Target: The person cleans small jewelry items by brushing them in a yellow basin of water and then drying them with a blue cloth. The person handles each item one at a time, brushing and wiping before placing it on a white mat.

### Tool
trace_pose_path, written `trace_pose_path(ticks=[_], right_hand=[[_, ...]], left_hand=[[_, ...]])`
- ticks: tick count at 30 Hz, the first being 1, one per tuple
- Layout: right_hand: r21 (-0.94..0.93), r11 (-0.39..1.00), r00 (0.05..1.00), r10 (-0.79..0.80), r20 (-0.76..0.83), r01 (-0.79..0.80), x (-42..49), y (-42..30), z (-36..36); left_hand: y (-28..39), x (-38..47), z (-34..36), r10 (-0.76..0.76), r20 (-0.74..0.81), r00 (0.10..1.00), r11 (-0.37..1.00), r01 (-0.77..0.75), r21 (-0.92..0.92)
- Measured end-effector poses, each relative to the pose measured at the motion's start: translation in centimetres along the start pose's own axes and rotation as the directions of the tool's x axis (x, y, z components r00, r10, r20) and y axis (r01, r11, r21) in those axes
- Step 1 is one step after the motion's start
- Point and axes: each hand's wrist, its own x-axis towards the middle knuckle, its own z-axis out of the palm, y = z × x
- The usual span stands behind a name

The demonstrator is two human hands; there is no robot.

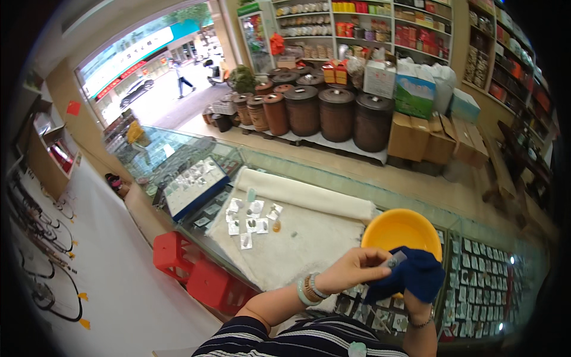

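Note:
Between the thumb and fingers of my left hand (368, 266) is a small clear plastic bag (396, 259) with something small inside, too indistinct to name. A dark blue cloth (415, 273) drapes over my right hand (417, 304), hiding its fingers. Both hands are close together at the near side of a yellow plastic basin (401, 223). Left of them, a cream cloth (308, 245) with a rolled far edge covers part of the glass counter. On it lie several small bagged pieces (255, 208), an amber-coloured piece (276, 226), a pale green piece (251, 194) and a small grey-green stone (294, 234).
A blue-edged display tray (196, 187) rests on the counter's left part. Rows of bagged pieces (484, 267) fill the glass case at right. Red plastic stools (212, 283) stand against the counter. Lidded brown jars (337, 116) and cardboard boxes (408, 136) line the far side.

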Motion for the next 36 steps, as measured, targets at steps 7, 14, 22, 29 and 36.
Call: trace_pose_path(ticks=[7,14,22,29,36], right_hand=[[-0.004,0.995,0.995,-0.099,-0.014,0.099,3.7,0.1,-1.8],[0.077,0.98,0.978,-0.188,0.093,0.181,7.8,-0.7,-5.2],[-0.495,0.727,0.799,-0.592,-0.103,0.475,6.6,3.2,-4.5],[0.272,0.962,0.99,0.068,-0.125,-0.032,3.2,3.5,-3.2],[0.163,0.986,0.988,-0.019,-0.151,0.044,4.0,4.1,-4.2]], left_hand=[[3.1,1.9,1.0,0.153,-0.171,0.973,0.976,-0.121,0.183],[8.3,5.9,2.3,0.182,0.062,0.981,0.892,-0.192,0.41],[4.9,8.9,3.3,0.118,-0.008,0.993,0.954,-0.111,0.277],[1.7,8.6,2.5,0.091,-0.13,0.987,0.991,-0.103,-0.087],[2.3,8.4,1.7,0.192,-0.159,0.969,0.956,-0.148,0.252]])
